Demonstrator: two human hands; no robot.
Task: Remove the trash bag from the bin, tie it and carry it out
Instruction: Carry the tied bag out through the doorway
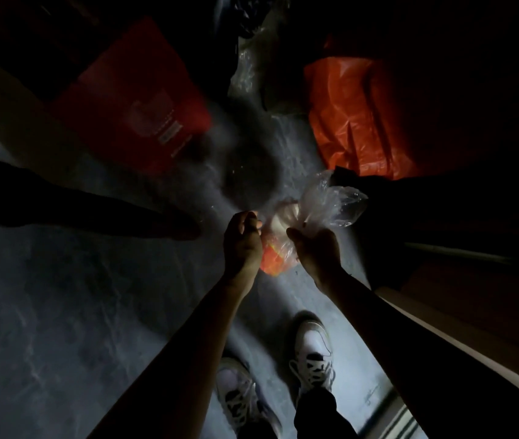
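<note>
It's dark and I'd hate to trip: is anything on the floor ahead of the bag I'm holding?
Yes. Ahead of the bag lie a red package on the left, an orange bag on the right and clear plastic between them.

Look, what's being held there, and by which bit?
A clear plastic bag; the left grip and right grip each pinch its loose top.

Bare floor (61, 296) left open; red package (144, 99), orange bag (356, 122) crowd ahead; dark bulk (441, 217) close right.
</note>
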